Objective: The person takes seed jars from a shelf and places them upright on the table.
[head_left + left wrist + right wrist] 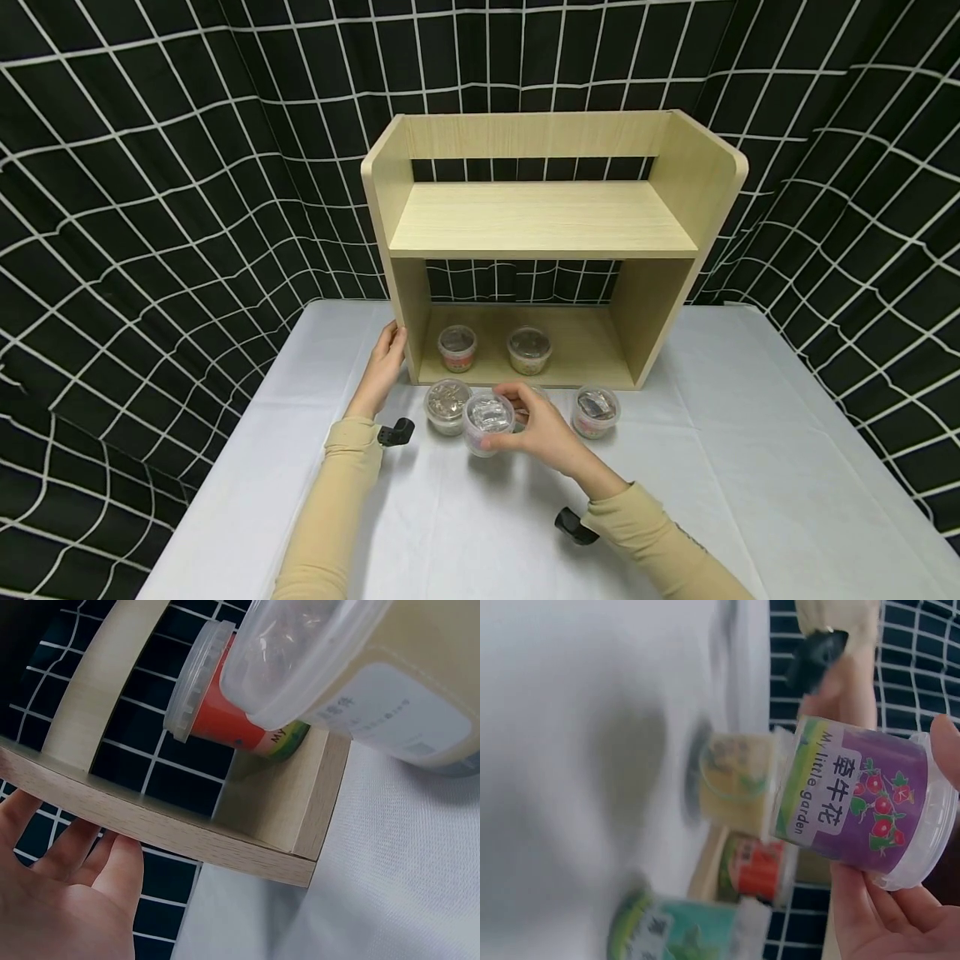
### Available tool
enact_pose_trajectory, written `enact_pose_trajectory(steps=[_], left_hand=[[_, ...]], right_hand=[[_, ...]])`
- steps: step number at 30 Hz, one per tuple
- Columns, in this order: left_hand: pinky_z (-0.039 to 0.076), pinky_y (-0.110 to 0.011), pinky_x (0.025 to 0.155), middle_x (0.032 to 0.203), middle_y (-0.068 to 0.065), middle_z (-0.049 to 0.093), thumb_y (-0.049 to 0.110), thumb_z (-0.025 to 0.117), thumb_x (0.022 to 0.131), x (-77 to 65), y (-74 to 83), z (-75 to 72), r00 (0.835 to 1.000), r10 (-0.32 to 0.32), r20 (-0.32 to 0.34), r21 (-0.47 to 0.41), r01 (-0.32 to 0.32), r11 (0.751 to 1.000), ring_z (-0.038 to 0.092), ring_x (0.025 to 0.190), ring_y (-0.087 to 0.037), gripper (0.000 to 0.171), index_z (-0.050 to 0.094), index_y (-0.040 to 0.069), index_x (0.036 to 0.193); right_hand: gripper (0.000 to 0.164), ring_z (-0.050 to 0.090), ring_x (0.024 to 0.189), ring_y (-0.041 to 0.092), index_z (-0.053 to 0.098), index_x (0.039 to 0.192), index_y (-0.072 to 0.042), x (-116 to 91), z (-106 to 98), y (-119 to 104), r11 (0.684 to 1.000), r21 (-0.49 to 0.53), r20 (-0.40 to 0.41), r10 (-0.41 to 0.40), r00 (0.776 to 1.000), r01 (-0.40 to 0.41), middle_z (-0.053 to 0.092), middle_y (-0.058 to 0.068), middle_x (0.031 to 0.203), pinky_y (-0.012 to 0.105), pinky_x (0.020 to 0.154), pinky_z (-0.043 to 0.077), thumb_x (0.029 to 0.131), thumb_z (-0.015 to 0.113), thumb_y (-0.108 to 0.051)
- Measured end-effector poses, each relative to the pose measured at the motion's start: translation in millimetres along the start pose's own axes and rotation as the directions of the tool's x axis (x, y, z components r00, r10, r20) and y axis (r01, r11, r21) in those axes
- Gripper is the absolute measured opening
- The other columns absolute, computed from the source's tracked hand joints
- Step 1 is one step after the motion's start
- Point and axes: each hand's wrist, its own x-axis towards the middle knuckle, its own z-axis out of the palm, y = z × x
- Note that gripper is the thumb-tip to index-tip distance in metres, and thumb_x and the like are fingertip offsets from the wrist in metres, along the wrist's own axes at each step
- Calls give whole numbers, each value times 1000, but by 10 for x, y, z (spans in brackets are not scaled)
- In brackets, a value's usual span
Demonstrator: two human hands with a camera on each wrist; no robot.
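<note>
My right hand [543, 429] grips a clear-lidded plastic tub [855, 795], thumb on one side and fingers on the other. Its purple label carries red fruit drawings and the words "My little garden". The tub is held just above the white cloth, in front of the shelf unit. My left hand [384, 367] touches the outer face of the unit's left side panel [150, 817], fingers fairly straight. Close to the held tub stands a yellowish tub [447, 407]. On the lower shelf sit a red-labelled tub [457, 348] and another lidded tub [529, 350].
A wooden two-tier shelf unit [543, 218] stands on the white-covered table [750, 433]. One more tub [596, 412] stands before its right half, and another is mostly hidden behind my right hand. A teal-labelled tub [682, 930] shows in the right wrist view. Black gridded cloth [150, 208] surrounds the table.
</note>
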Motion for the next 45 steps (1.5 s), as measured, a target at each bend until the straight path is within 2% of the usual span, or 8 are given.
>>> enact_pose_trajectory(steps=[5, 10, 15, 22, 29, 36, 42, 45], left_hand=[[24, -39, 100, 134, -10, 28, 40, 34, 92, 47, -82, -20, 1000, -12, -7, 2, 12, 1000, 27, 121, -24, 52, 23, 13, 135], [27, -35, 99, 133, -5, 30, 47, 35, 89, 110, -194, -34, 1000, -19, -22, 22, 20, 1000, 29, 120, -19, 55, 26, 18, 135], [27, -35, 98, 133, -5, 31, 50, 35, 88, 117, -232, -39, 999, -9, -35, 29, 10, 1000, 30, 120, -19, 57, 27, 19, 134], [27, -34, 98, 133, -4, 31, 46, 35, 89, 96, -182, -35, 999, -19, -33, 15, 19, 1000, 30, 120, -18, 53, 27, 19, 134], [24, -38, 100, 134, -11, 27, 36, 32, 94, 4, -29, -10, 1000, -13, -6, 3, 13, 1000, 26, 122, -24, 49, 24, 12, 135], [24, -36, 100, 135, -10, 26, 36, 31, 94, -20, 4, 0, 1000, -19, -3, 21, 20, 1000, 25, 122, -22, 49, 23, 12, 135], [24, -37, 100, 134, -11, 27, 35, 31, 94, -14, -8, -1, 1000, -10, -2, 5, 10, 1000, 26, 122, -23, 48, 23, 12, 135], [24, -38, 100, 134, -11, 27, 34, 31, 94, -9, -19, -6, 1000, -5, 1, 2, 5, 1000, 26, 122, -24, 47, 24, 11, 135]], right_hand=[[72, 48, 102, 19, 46, 117, -12, 10, 156, 45, 1000, 8, 44, -14, 999, 14, 48, 0, 113, 33, 88, 40, 57, 80, -33], [74, 47, 103, 17, 47, 115, -12, 17, 266, 77, 1000, -15, 55, -25, 998, 26, 48, 0, 113, 30, 88, 40, 54, 81, -34], [74, 45, 103, 15, 47, 115, -10, 36, 351, 97, 999, -12, 83, -44, 996, 45, 48, -1, 113, 29, 87, 40, 54, 81, -35], [75, 46, 104, 15, 46, 115, -10, 60, 453, 106, 998, -29, 102, -61, 993, 64, 49, -1, 113, 26, 86, 41, 54, 81, -35], [74, 46, 104, 19, 46, 116, -5, 36, 563, 72, 997, -33, 125, -62, 990, 67, 50, 5, 114, 25, 85, 42, 55, 81, -28], [70, 45, 105, 29, 44, 115, 4, -23, 585, -111, 998, 2, 130, -68, 989, 68, 48, 15, 114, 36, 85, 42, 57, 81, -13], [76, 45, 105, 20, 44, 117, -4, 28, 682, 114, 995, -70, 125, -60, 990, 69, 48, 6, 115, 27, 84, 43, 54, 81, -29], [78, 46, 105, 19, 44, 117, -5, 33, 712, 157, 995, -69, 118, -58, 991, 67, 48, 5, 115, 27, 85, 42, 53, 81, -32]])
